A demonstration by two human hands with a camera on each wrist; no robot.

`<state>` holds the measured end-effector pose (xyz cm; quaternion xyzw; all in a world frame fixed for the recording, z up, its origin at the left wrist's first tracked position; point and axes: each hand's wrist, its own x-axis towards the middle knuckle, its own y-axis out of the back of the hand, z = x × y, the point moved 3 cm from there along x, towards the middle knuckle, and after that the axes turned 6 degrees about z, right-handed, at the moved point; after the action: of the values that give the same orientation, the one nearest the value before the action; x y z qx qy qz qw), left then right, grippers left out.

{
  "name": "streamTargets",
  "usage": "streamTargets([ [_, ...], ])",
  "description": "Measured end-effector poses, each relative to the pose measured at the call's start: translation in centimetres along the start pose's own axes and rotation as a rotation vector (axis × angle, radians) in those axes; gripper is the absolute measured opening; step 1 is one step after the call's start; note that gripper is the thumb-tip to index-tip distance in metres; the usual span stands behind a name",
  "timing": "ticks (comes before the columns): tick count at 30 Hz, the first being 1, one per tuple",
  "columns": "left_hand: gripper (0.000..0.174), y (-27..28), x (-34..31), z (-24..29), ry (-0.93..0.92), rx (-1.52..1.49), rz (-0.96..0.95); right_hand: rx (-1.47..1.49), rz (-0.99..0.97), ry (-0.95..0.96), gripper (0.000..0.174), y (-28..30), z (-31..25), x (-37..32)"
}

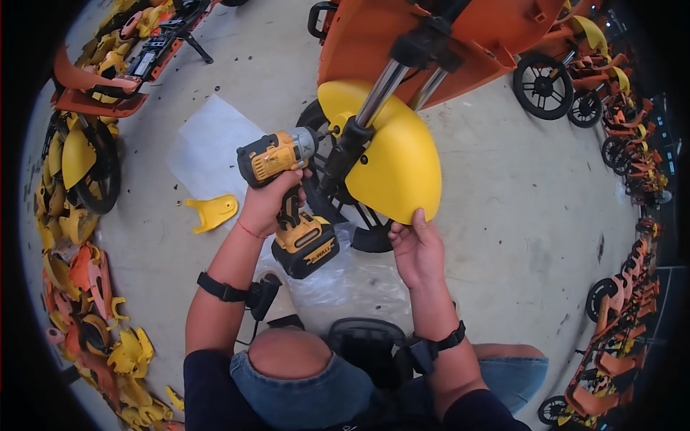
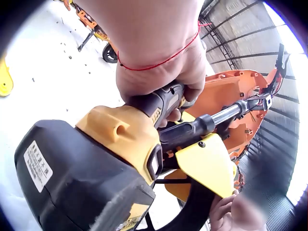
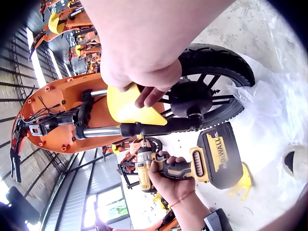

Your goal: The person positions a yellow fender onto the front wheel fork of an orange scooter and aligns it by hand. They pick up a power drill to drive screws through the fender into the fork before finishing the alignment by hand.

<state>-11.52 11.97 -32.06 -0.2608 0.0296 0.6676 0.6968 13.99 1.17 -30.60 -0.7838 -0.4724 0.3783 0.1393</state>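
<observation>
My left hand [image 1: 272, 201] grips a yellow-and-black cordless impact driver [image 1: 284, 154] by its handle, its large battery hanging below. In the head view the driver's nose points at a bolt on the left fork leg [image 1: 345, 151], beside a yellow front fender [image 1: 402, 161]. My right hand [image 1: 419, 251] pinches the lower edge of the fender between thumb and fingers. The fender sits between the fork tubes over a black spoked wheel [image 1: 372, 241]. A dark bolt head [image 1: 364, 159] shows on the fender's side. In the right wrist view, the left hand's fingers [image 3: 179, 160] wrap the driver handle.
The orange body panel [image 1: 352, 54] of the bike rises behind the fork. On the floor lie a white sheet [image 1: 208, 140], a small yellow plastic part [image 1: 212, 213] and clear plastic film [image 1: 338, 276]. Piled yellow and orange parts [image 1: 133, 352] line the left; more bikes stand right.
</observation>
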Motion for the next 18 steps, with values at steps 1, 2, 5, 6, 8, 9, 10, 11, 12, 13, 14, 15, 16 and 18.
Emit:
streamTargets([
  [1,0.028,-0.4,-0.2,0.3,0.011,-0.023,0.005,-0.006,-0.002,-0.004,0.029,0.0,0.0,0.0],
  [2,0.026,-0.6,-0.5,0.6,0.043,-0.047,0.026,-0.011,-0.006,-0.010,0.029,-0.1,0.0,0.0],
  [5,0.020,-1.7,-1.5,1.5,0.113,-0.097,0.082,-0.007,0.000,-0.018,0.028,-0.2,0.1,0.0],
  [6,0.020,-1.9,-1.5,1.4,0.130,-0.120,0.083,-0.003,-0.004,-0.017,0.028,-0.1,0.2,0.0],
  [8,0.019,-2.1,-1.4,1.3,0.165,-0.162,0.087,0.008,-0.012,-0.015,0.028,0.0,0.3,0.1],
  [9,0.018,-2.2,-1.3,1.3,0.175,-0.175,0.082,0.009,-0.009,-0.015,0.028,0.0,0.3,0.0],
  [10,0.020,-2.1,-1.2,1.3,0.173,-0.165,0.072,0.009,-0.007,-0.015,0.028,-0.1,0.3,0.0],
  [11,0.023,-1.9,-0.9,1.2,0.170,-0.156,0.063,0.009,-0.005,-0.014,0.028,-0.1,0.2,0.1],
  [12,0.026,-1.7,-0.8,1.1,0.169,-0.146,0.052,0.008,-0.007,-0.016,0.028,-0.1,0.2,0.1],
  [13,0.025,-1.7,-0.7,1.2,0.161,-0.131,0.048,0.007,-0.008,-0.017,0.028,-0.1,0.1,0.1],
  [14,0.024,-1.6,-0.6,1.2,0.153,-0.117,0.043,0.005,-0.010,-0.018,0.028,0.0,0.1,0.2],
  [15,0.023,-1.5,-0.6,1.2,0.145,-0.102,0.038,0.002,-0.006,-0.017,0.028,0.0,0.2,0.2],
  [16,0.023,-1.5,-0.6,1.2,0.139,-0.098,0.041,-0.002,-0.002,-0.016,0.028,0.0,0.2,0.1],
  [18,0.021,-1.6,-0.6,1.0,0.128,-0.090,0.049,-0.004,0.006,-0.010,0.028,-0.1,0.3,0.1],
])
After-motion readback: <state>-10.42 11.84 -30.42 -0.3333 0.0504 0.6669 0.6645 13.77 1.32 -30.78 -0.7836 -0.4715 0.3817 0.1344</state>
